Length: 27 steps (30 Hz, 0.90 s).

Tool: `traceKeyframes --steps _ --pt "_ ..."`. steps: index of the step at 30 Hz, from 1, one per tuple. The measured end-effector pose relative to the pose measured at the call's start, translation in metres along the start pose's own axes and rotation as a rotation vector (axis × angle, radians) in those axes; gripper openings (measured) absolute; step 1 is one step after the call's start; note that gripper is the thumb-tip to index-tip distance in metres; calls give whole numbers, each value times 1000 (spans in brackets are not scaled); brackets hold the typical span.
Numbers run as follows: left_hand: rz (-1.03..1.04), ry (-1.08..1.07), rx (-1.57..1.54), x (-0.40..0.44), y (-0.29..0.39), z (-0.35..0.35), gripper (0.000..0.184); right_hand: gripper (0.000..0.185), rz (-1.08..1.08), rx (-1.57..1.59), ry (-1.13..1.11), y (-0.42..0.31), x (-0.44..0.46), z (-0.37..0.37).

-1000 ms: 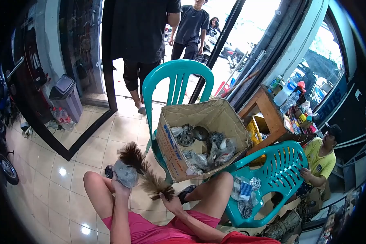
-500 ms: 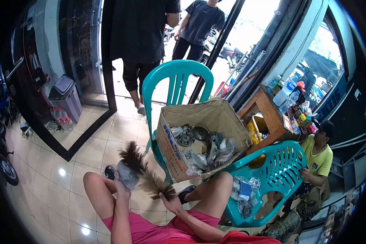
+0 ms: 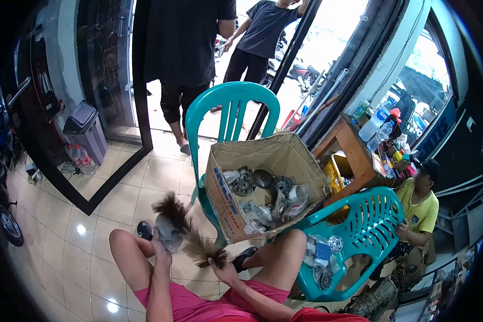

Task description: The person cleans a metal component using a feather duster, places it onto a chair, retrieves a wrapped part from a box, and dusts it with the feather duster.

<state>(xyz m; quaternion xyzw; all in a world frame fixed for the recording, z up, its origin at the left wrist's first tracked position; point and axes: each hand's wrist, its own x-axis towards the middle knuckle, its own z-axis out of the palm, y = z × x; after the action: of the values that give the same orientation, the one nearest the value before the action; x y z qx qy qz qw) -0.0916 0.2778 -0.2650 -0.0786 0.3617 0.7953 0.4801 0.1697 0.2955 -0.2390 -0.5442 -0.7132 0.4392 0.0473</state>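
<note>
Duster sits clasped in the right hand beside a bag gripped by the left hand; dusting seems underway, further strokes needing steady support.

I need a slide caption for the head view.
Left hand holds a plastic-wrapped item, right hand a feather duster, near a carton.

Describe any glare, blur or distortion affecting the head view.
Head view: daylight washes out the doorway behind the green chair; lamp glare spots the floor tiles; the feather duster looks soft, its strands indistinct; wide-lens distortion bends the door frame, and the corners go black.
</note>
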Motion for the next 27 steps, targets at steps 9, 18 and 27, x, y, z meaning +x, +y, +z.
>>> traceKeyframes --steps 9,18,27 --pt "22 58 75 12 -8 -12 53 74 -52 -33 -124 4 2 1" --pt "-1 -14 8 2 -2 1 54 76 -1 -44 -145 -3 1 -5" --pt "-2 -49 -37 6 -4 0 54 58 -169 183 -8 19 10 14"
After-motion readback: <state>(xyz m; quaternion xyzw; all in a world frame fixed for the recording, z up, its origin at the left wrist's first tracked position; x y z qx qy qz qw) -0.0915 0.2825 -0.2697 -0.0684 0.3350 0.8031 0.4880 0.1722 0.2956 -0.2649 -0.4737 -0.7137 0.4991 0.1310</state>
